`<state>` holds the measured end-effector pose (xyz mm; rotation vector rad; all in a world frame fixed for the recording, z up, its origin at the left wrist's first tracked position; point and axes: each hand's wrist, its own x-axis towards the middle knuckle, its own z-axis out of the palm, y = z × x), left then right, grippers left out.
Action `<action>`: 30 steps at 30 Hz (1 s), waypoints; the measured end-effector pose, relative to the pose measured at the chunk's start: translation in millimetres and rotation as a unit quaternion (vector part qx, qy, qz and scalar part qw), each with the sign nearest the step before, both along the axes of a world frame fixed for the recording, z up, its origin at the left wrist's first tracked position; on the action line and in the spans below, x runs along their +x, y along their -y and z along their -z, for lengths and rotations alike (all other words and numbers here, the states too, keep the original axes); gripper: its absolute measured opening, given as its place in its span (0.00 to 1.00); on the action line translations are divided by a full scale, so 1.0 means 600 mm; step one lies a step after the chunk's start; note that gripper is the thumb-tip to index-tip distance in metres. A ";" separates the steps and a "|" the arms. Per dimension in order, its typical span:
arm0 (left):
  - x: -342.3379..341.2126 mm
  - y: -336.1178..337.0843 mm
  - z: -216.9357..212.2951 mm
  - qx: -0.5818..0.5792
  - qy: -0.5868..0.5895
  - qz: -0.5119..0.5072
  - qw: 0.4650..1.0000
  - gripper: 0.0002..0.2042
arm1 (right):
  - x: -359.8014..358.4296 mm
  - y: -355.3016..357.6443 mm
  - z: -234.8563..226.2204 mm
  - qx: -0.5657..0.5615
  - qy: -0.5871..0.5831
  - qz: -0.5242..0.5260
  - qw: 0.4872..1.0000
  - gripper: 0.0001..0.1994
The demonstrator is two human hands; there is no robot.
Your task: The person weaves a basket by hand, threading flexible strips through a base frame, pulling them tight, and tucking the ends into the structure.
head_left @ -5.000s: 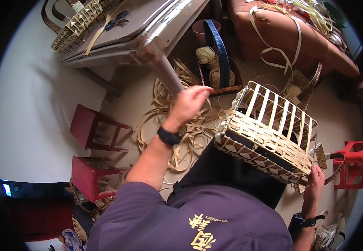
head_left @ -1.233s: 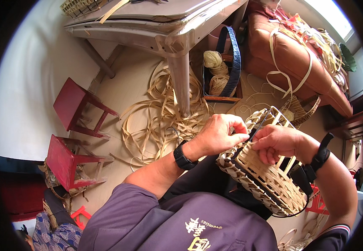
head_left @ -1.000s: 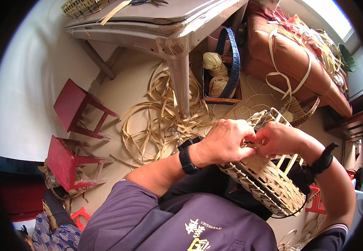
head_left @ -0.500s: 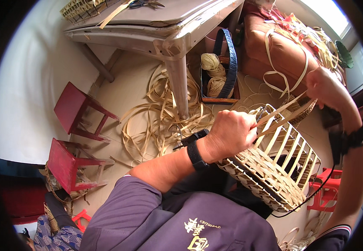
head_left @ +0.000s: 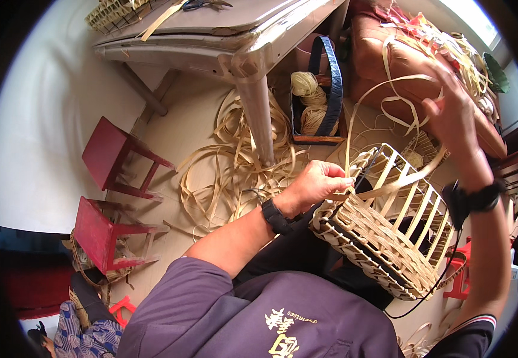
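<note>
A half-woven basket rests tilted over my lap, its near side closely woven, its pale uprights bare on the far side. At its near left corner, my left hand pinches a flat tan weaving strip between thumb and fingers. One length of strip runs right along the rim; a thinner length loops up toward my right hand. That hand is raised beyond the basket's right end, thumb apart from the fingers and slightly blurred. A strip passes close to its thumb; I see no firm grip on it.
A table bears scissors. Loose strips lie coiled around its leg. Beyond stands a blue-handled basket with cord balls. Two red stools are left, a strip-strewn sofa right, and another person's leg lower left.
My right hand has moved slightly inward, and its fingers have come apart. The strips, pulled taut before, now hang in loops. My left hand has gone from a fist to a pinch, slightly left.
</note>
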<state>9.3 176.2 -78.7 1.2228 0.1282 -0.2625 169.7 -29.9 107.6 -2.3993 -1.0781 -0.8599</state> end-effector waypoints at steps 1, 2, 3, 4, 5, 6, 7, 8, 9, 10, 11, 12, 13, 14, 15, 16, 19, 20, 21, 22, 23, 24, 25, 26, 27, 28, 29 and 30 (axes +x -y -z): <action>0.000 -0.001 0.010 -0.017 0.003 0.009 1.000 0.08 | -0.035 -0.011 0.012 -0.008 -0.031 -0.042 0.999 0.24; 0.001 0.000 0.016 -0.035 0.008 0.021 0.999 0.09 | -0.065 -0.016 0.021 -0.017 -0.061 -0.082 0.995 0.20; 0.005 0.005 0.010 -0.019 -0.003 0.023 1.000 0.09 | -0.087 -0.011 0.029 -0.037 -0.156 -0.102 0.982 0.15; 0.003 0.008 0.005 -0.021 -0.004 0.024 0.999 0.09 | -0.109 -0.011 0.036 -0.059 -0.246 -0.122 0.960 0.10; 0.003 0.009 0.000 -0.058 -0.052 0.029 0.997 0.10 | -0.124 -0.014 0.047 -0.095 -0.234 -0.144 0.957 0.07; 0.002 0.010 -0.001 -0.095 -0.100 0.034 0.990 0.10 | -0.135 -0.016 0.060 -0.131 -0.221 -0.167 0.952 0.06; 0.004 0.008 0.007 -0.113 -0.089 0.041 0.989 0.10 | -0.146 -0.015 0.067 -0.155 -0.261 -0.158 0.939 0.05; 0.004 0.006 0.013 -0.113 -0.088 0.041 0.989 0.10 | -0.153 -0.014 0.074 -0.180 -0.301 -0.149 0.924 0.06; 0.004 0.004 0.019 -0.124 -0.088 0.043 0.987 0.09 | -0.151 -0.012 0.083 -0.185 -0.311 -0.169 0.917 0.05; 0.006 0.004 0.018 -0.134 -0.088 0.047 0.986 0.09 | -0.146 -0.009 0.089 -0.185 -0.311 -0.168 0.917 0.05; 0.006 0.004 0.018 -0.134 -0.087 0.048 0.986 0.09 | -0.138 -0.007 0.093 -0.190 -0.326 -0.171 0.910 0.06; 0.005 0.005 0.016 -0.119 -0.072 0.029 0.990 0.09 | -0.134 -0.006 0.094 -0.194 -0.341 -0.175 0.903 0.07; 0.006 0.005 0.014 -0.103 -0.056 0.010 0.993 0.08 | -0.136 -0.010 0.091 -0.190 -0.331 -0.168 0.909 0.05; 0.008 0.004 0.014 -0.103 -0.055 0.010 0.993 0.08 | -0.129 -0.012 0.095 -0.189 -0.329 -0.168 0.910 0.05; 0.010 0.004 0.016 -0.064 -0.047 0.005 0.997 0.08 | -0.116 -0.015 0.102 -0.232 -0.219 -0.114 0.941 0.04; 0.012 0.005 0.017 -0.026 -0.038 0.003 0.999 0.09 | -0.104 -0.013 0.111 -0.272 -0.107 -0.054 0.955 0.04; 0.019 0.003 0.013 0.048 0.019 0.037 0.998 0.09 | -0.079 -0.009 0.111 -0.266 0.107 -0.001 0.958 0.03; 0.021 0.007 0.022 0.037 0.023 0.034 0.998 0.09 | -0.082 -0.016 0.103 -0.242 0.123 0.000 0.962 0.03; 0.023 0.004 0.026 0.016 0.015 0.047 0.999 0.09 | -0.095 -0.020 0.094 -0.202 0.048 -0.039 0.977 0.02; 0.023 0.003 0.021 -0.007 0.005 0.063 0.998 0.09 | -0.114 -0.021 0.084 -0.176 -0.081 -0.075 0.978 0.02; 0.026 0.003 0.022 -0.008 0.005 0.061 0.998 0.09 | -0.119 -0.020 0.086 -0.157 -0.140 -0.134 0.968 0.03; 0.030 0.003 0.024 -0.019 -0.005 0.085 0.996 0.09 | -0.123 -0.020 0.089 -0.136 -0.198 -0.192 0.952 0.05; 0.034 0.006 0.025 -0.030 -0.013 0.111 0.993 0.09 | -0.129 -0.019 0.092 -0.155 -0.235 -0.199 0.939 0.08; 0.036 0.008 0.033 -0.031 -0.012 0.111 0.993 0.09 | -0.139 -0.022 0.085 -0.178 -0.286 -0.184 0.923 0.07; 0.038 0.009 0.046 -0.062 -0.015 0.114 0.991 0.09 | -0.137 -0.023 0.090 -0.171 -0.307 -0.196 0.915 0.07; 0.039 0.011 0.048 -0.093 -0.019 0.118 0.988 0.09 | -0.135 -0.024 0.096 -0.164 -0.329 -0.208 0.907 0.07; 0.042 0.015 0.050 -0.093 -0.019 0.119 0.988 0.09 | -0.134 -0.025 0.097 -0.165 -0.329 -0.207 0.907 0.07; 0.046 0.018 0.051 -0.067 -0.011 0.118 0.991 0.08 | -0.133 -0.027 0.098 -0.175 -0.338 -0.193 0.904 0.07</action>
